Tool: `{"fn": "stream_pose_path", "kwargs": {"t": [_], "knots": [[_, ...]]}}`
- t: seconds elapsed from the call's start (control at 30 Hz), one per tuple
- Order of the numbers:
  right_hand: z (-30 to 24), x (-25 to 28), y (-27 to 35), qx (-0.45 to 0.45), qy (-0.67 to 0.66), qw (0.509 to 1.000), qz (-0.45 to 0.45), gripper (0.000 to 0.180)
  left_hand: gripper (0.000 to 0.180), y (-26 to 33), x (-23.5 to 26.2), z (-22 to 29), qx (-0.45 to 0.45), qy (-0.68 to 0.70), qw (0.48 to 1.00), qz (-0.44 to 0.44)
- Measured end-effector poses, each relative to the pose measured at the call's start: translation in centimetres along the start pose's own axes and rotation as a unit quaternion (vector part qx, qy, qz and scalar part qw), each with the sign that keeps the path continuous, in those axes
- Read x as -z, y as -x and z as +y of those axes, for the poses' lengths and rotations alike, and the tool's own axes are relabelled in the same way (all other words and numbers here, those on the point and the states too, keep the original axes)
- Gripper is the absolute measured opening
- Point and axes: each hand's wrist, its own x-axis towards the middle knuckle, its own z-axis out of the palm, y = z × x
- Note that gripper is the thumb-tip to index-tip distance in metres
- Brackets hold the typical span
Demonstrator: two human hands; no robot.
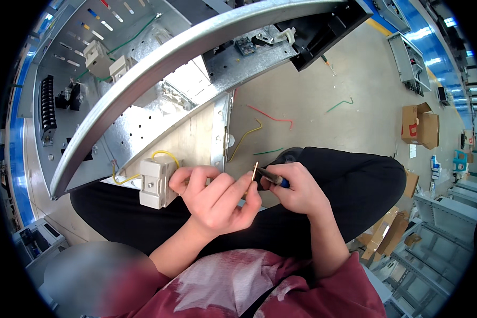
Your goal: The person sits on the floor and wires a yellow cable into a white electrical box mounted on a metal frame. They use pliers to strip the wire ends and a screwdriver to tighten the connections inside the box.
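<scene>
1. Our left hand (215, 199) is curled shut, pinching a thin bare wire end (255, 170) that stands up between thumb and forefinger, just right of the pale ceramic block (156, 182).
2. Our right hand (297, 188) is wrapped closed round a dark tool with a blue handle (273, 177), its tip aimed at that wire end; whether it's a driver or a stripper we can't quite tell from here.
3. The yellow wire (164, 154) loops off the block, which sits against the metal panel (143, 127) across our lap.
4. To do this well, we'd judge: keep the pinch close to the tip so the strand can't flex, and bring the tool in slowly and square.
5. Loose wire offcuts (270, 116) litter the floor (323, 95) beyond.
</scene>
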Motion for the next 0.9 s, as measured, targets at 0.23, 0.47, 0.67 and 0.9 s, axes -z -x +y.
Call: {"fn": "stream_pose_path", "kwargs": {"t": [0.23, 0.47, 0.67, 0.9], "knots": [[-0.3, 2.4, 1.0, -0.006, -0.134, 0.982, -0.131, 0.018, 0.019, 0.0, 0.0, -0.3, -0.010, 0.014, 0.999, 0.030], [-1.6, 3.9, 2.7, -0.056, -0.360, 0.919, -0.150, 0.040, 0.025, 0.0, 0.4, -0.3, 0.004, 0.059, 0.997, 0.046], [-0.8, 2.6, 2.9, -0.058, -0.315, 0.947, -0.025, 0.048, 0.028, -0.1, 0.8, -0.1, 0.006, 0.094, 0.995, 0.029], [0.2, 0.5, 3.6, 0.058, -0.131, 0.983, 0.118, 0.049, 0.021, 0.2, 0.9, -0.3, 0.008, 0.128, 0.991, 0.033]]}}
